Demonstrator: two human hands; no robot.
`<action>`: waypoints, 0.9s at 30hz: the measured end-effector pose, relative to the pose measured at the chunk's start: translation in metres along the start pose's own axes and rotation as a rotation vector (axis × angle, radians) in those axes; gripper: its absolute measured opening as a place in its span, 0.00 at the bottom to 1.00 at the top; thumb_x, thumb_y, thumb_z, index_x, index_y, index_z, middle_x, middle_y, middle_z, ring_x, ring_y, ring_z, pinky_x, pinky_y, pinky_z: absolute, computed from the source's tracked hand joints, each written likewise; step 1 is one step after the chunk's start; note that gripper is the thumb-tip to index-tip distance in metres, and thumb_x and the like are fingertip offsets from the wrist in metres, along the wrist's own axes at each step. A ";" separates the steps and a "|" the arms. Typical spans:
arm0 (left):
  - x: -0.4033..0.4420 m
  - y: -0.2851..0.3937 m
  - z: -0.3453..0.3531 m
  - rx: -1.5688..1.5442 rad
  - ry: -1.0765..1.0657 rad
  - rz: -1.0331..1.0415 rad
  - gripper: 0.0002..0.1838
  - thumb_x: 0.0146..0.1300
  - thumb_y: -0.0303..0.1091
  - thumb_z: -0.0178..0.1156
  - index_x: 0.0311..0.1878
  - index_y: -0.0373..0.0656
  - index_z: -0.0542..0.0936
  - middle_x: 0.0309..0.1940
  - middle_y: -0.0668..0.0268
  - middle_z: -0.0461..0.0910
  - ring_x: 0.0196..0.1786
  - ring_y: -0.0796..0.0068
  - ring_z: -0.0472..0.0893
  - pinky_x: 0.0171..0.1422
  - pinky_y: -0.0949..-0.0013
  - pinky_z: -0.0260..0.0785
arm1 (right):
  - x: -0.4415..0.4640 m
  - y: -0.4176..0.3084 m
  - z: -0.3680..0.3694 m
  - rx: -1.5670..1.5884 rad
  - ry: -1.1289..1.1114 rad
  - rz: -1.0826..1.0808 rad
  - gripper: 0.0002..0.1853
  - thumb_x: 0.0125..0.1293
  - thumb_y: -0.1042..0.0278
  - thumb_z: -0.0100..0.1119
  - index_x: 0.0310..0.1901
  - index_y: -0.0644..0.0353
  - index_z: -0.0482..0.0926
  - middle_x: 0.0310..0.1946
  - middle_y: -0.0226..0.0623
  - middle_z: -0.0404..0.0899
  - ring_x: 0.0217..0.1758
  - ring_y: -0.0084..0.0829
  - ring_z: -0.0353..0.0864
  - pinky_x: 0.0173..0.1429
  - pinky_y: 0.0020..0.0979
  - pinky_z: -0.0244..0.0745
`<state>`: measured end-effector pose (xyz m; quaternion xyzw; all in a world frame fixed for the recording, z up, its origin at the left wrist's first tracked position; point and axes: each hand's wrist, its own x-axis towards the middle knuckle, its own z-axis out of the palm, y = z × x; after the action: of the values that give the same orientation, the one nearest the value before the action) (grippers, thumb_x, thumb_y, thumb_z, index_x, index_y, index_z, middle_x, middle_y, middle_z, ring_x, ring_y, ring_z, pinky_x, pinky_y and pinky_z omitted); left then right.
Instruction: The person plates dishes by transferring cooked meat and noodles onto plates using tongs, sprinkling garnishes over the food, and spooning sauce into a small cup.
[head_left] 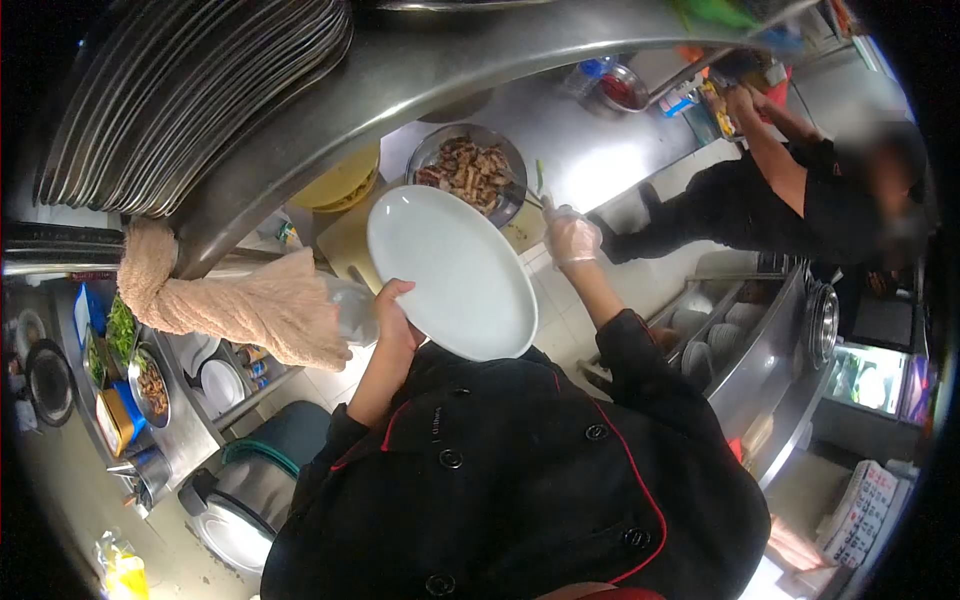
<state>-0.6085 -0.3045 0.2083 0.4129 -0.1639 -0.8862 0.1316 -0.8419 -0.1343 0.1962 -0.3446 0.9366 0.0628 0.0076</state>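
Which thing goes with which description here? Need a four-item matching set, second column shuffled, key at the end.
Column 1
1. Oval plate
2. Meat pieces
3. Cloth
4. Right hand

Column 2
A. inside a clear glove
B. white, held by the left hand
C. beige, hanging below the stack of metal trays
D. brown, in a round metal bowl

Pairs: 1-B, 2-D, 3-C, 4-A
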 end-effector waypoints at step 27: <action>0.024 -0.040 0.094 -0.007 -0.377 0.242 0.43 0.61 0.67 0.40 0.67 0.39 0.57 0.62 0.51 0.63 0.64 0.54 0.65 0.67 0.53 0.58 | 0.052 0.092 -0.148 1.204 -0.551 -0.294 0.11 0.62 0.65 0.56 0.39 0.63 0.82 0.22 0.29 0.78 0.18 0.17 0.69 0.21 0.19 0.62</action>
<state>-0.7004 -0.2595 0.2328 0.2169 -0.2311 -0.9259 0.2054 -0.9361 -0.1167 0.3501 -0.3757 0.7155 -0.3859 0.4449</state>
